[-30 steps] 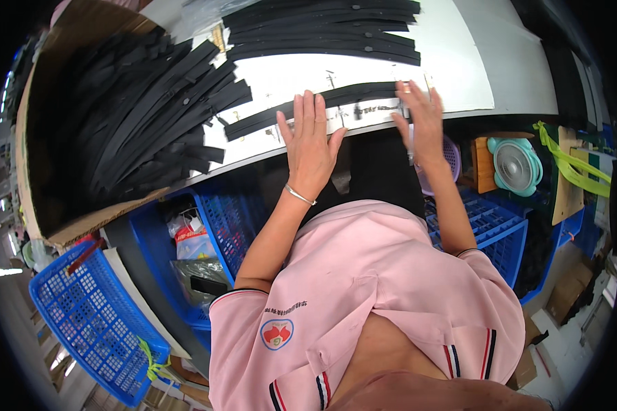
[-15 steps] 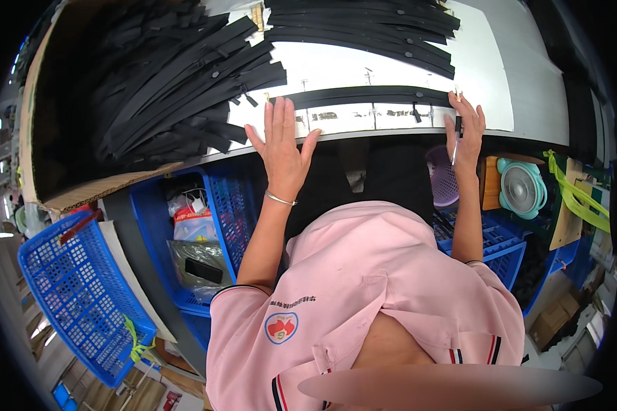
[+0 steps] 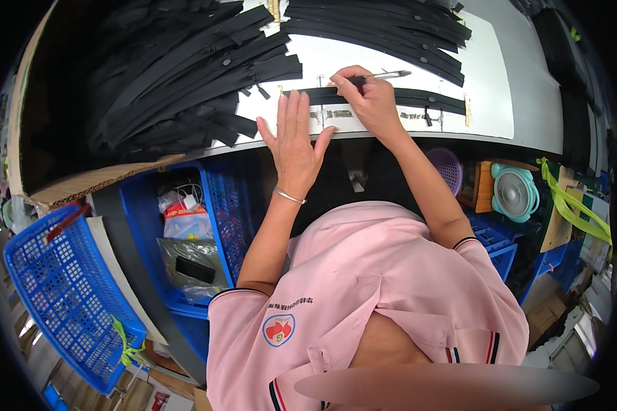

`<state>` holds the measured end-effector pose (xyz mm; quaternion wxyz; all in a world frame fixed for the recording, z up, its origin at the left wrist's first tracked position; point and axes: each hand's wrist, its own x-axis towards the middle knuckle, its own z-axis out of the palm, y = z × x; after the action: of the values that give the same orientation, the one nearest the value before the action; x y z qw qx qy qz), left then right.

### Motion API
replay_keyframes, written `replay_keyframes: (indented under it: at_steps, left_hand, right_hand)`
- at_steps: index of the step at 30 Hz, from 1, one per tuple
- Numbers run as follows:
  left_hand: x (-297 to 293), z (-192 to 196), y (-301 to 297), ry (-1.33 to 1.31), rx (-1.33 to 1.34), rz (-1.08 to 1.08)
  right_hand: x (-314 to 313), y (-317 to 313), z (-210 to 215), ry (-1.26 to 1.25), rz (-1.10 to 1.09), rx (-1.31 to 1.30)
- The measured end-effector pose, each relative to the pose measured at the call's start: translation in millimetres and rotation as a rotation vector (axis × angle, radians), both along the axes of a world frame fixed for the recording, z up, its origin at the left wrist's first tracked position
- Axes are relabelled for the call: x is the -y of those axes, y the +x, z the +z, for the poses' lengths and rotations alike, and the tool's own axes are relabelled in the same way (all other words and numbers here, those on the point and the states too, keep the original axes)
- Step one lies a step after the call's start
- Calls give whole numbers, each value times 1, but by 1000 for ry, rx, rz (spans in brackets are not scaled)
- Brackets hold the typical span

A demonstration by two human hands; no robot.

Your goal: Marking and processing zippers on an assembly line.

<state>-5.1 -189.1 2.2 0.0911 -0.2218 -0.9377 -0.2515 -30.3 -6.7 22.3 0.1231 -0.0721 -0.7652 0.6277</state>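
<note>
Since earlier, right hand (image 3: 370, 103) now closes its grip on a pen (image 3: 384, 75); left hand (image 3: 296, 140) lies flat at table edge (image 3: 500, 139).

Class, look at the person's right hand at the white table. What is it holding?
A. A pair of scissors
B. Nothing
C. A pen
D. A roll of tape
C: the right hand grips a slim pen above the black strip lying on the white table, while the left hand lies flat and empty.
</note>
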Motion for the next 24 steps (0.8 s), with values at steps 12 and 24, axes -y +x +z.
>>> replay_keyframes:
  at_steps: [12,24]
  left_hand:
    - [2,0,1,-35,-21,19]
    - [2,0,1,-33,-13,21]
  right_hand:
    - [11,-3,-10,243,57,-71]
    - [1,1,-4,373,238,-40]
